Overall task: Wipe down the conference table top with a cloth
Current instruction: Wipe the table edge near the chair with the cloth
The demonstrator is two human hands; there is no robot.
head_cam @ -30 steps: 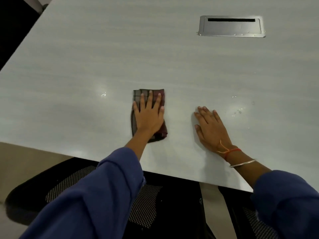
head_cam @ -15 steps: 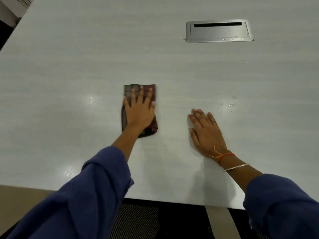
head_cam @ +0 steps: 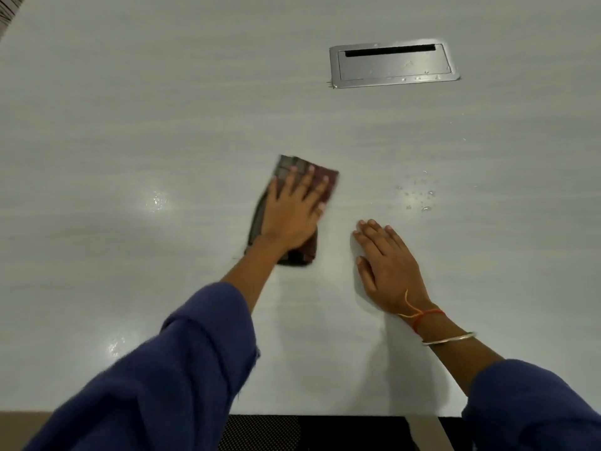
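**Cloth flat under the left hand**

Head view: the left hand (head_cam: 294, 211) lies palm down on the folded checked cloth (head_cam: 286, 252), fingers (head_cam: 312, 182) spread and pressing it to the desk (head_cam: 130, 125) rather than clenched around it. The cloth sits near the middle, tilted right. Just beside it, the right hand (head_cam: 388, 265) rests flat on the bare desk, fingers released, holding nothing (a red thread and a bangle (head_cam: 450, 338) circle that wrist). Droplets (head_cam: 419, 192) glisten beyond it. A metal hatch (head_cam: 393, 63) sits farther back.
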